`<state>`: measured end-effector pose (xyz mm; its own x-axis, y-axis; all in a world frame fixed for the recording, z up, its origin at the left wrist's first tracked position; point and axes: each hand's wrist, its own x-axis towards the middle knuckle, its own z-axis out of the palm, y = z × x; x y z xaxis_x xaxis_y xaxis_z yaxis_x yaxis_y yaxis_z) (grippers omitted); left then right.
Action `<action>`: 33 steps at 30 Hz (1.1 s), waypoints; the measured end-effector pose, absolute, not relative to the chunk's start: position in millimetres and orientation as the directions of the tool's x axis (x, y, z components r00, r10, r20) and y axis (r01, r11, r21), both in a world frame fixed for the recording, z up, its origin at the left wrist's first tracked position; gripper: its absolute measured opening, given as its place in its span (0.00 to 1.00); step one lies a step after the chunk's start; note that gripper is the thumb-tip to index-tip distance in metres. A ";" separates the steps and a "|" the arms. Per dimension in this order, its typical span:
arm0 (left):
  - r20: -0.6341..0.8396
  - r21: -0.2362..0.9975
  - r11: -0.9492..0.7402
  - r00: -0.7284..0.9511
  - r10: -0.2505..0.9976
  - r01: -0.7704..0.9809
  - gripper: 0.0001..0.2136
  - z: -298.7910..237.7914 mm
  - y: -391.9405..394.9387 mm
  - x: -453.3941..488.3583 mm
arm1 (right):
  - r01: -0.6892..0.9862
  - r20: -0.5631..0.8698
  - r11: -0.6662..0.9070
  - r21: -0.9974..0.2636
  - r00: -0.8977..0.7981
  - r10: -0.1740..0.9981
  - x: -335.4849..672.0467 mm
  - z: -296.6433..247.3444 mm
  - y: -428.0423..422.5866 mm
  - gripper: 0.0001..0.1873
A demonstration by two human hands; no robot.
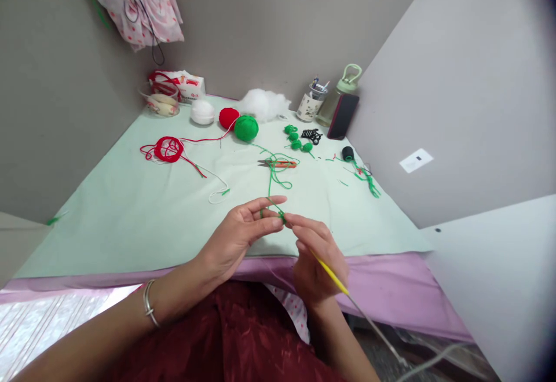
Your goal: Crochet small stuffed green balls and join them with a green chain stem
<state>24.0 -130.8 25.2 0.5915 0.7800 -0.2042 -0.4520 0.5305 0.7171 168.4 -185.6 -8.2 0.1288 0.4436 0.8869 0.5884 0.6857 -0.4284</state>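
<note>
Near the table's front edge, my left hand [245, 228] pinches a small piece of green crochet work [282, 217] between thumb and fingers. Green yarn [270, 188] runs over its raised forefinger, back to a loose tangle on the cloth. My right hand [319, 249] is closed around a crochet hook [332, 275] with a yellow grip, its metal shaft pointing down to the right. The hook's front tip is hidden at the green piece, where the fingertips of both hands meet. Orange-handled thread snips [282, 164] lie beyond, under the tangle. Behind them sits a green yarn ball [246, 128].
A red yarn ball [229, 118], white yarn ball [202, 112] and white stuffing [264, 104] stand at the back. Red yarn [168, 149] lies left. Small green pieces [296, 145], a black claw clip [311, 135], phone [343, 117], bottle [333, 101] and pen cup [310, 106] are right.
</note>
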 end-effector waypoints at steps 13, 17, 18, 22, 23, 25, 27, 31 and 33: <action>-0.143 0.804 0.414 0.538 0.831 -0.426 0.18 19.6 -131.2 22.9 | 0.197 0.621 0.596 -0.778 0.385 0.683 168.1 0.9 -187.5 0.10; -0.131 0.822 0.387 0.522 0.843 -0.418 0.17 18.7 -131.3 22.3 | 0.035 0.528 0.563 -0.826 0.399 0.750 168.6 5.2 -187.4 0.10; -0.133 0.820 0.391 0.525 0.840 -0.418 0.17 19.2 -131.5 22.2 | -0.008 0.508 0.556 -0.831 0.396 0.765 168.9 6.3 -186.9 0.10; -0.132 0.821 0.395 0.535 0.834 -0.413 0.17 21.2 -132.4 21.6 | -0.108 0.464 0.534 -0.839 0.372 0.804 170.5 8.4 -185.0 0.10; -0.130 0.823 0.391 0.534 0.836 -0.412 0.17 21.5 -132.5 21.5 | -0.114 0.462 0.532 -0.839 0.365 0.808 171.0 8.7 -184.9 0.10; -0.127 0.827 0.383 0.527 0.840 -0.411 0.17 21.6 -132.5 21.3 | -0.105 0.466 0.530 -0.841 0.355 0.810 171.7 9.2 -185.3 0.10; -0.120 0.832 0.368 0.513 0.850 -0.416 0.17 21.4 -132.2 21.6 | -0.070 0.476 0.529 -0.846 0.349 0.807 172.1 9.6 -186.4 0.10; -0.085 0.862 0.301 0.470 0.879 -0.407 0.17 20.2 -131.5 22.6 | 0.060 0.517 0.531 -0.845 0.341 0.785 172.1 10.3 -188.7 0.11; -0.068 0.885 0.262 0.449 0.891 -0.385 0.17 19.2 -131.5 22.4 | 0.149 0.550 0.533 -0.833 0.324 0.769 172.3 11.5 -189.8 0.11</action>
